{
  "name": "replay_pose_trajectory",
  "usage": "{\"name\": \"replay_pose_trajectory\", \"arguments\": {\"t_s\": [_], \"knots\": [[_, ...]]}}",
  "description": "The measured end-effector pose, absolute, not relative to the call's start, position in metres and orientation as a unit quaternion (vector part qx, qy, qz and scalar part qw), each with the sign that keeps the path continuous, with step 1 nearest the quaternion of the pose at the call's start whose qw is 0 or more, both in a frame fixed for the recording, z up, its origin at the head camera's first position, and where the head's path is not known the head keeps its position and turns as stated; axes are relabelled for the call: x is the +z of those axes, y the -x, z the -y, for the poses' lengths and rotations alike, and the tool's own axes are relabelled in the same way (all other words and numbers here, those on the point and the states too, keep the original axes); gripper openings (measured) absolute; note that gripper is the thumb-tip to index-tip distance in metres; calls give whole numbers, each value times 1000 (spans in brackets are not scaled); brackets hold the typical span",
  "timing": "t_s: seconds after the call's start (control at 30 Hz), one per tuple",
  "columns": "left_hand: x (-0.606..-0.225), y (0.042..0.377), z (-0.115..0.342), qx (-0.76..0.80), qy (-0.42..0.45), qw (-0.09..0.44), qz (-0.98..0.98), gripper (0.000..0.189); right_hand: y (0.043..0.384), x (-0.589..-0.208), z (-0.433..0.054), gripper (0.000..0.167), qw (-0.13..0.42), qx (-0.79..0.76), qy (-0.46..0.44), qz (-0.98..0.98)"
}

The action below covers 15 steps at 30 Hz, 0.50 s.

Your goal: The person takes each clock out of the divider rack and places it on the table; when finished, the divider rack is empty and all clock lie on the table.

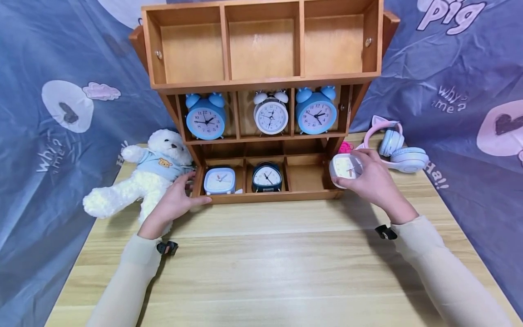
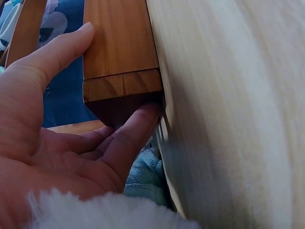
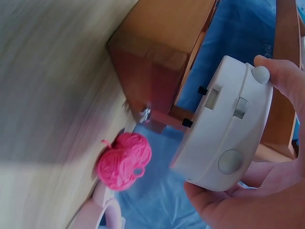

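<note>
My right hand point(image 1: 371, 178) holds a white alarm clock point(image 1: 344, 168) by its edges, beside the bottom right compartment of a wooden shelf point(image 1: 265, 196). In the right wrist view the clock's underside point(image 3: 224, 129) shows, with small feet and buttons, and it is apart from the shelf. My left hand point(image 1: 178, 200) grips the shelf's lower left corner, thumb on the front board point(image 2: 121, 43) and fingers against its side. Beside that hand, a blue square clock point(image 1: 219, 180) stands in the bottom left compartment. A dark triangular clock point(image 1: 267, 177) occupies the middle one.
On the middle tier stand a blue twin-bell clock point(image 1: 205, 120), a white one point(image 1: 271, 116) and another blue one point(image 1: 317, 114). A white teddy bear point(image 1: 163, 168) leans at the left. Headphones point(image 1: 408, 159) and pink yarn point(image 3: 124, 161) lie right of the shelf on the wooden table point(image 1: 261, 263).
</note>
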<state>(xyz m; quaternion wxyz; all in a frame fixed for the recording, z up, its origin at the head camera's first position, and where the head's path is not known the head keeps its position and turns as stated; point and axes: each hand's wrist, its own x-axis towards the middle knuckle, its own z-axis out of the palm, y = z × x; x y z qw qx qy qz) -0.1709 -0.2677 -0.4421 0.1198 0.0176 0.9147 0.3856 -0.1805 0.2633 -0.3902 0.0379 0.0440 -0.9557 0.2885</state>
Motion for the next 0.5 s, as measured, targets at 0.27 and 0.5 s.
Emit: {"name": "replay_pose_trajectory", "arguments": {"t_s": [0.27,0.5], "knots": [[-441,171,267,382,-18,120,-916,116,180,-391,-279,99,41,286,-30,957],[-440,170,267,379,-17,122,-917,116,180,-396,-291,103,34,277,-33,960]]}}
